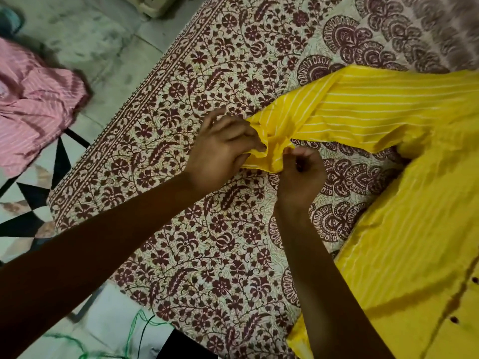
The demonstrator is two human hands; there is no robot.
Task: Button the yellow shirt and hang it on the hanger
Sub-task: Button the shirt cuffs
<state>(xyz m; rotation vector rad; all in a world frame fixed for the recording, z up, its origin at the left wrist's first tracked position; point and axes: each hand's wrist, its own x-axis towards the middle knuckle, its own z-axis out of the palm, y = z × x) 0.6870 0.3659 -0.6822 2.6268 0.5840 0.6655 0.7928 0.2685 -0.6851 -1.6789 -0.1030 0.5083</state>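
The yellow shirt (404,229) with thin white stripes lies spread on the printed bedspread (207,229), its body at the right with dark buttons along the placket near the lower right. One sleeve (363,110) stretches left across the bed. My left hand (223,146) pinches the sleeve's cuff from the left. My right hand (300,169) grips the same cuff from below, fingers curled tight. The cuff fabric is bunched between both hands. No hanger is in view.
A pink striped garment (36,104) lies crumpled on the tiled floor at the left. A white basket (155,5) stands at the top edge. Green and black cords (137,330) trail on the floor beside the bed's near corner.
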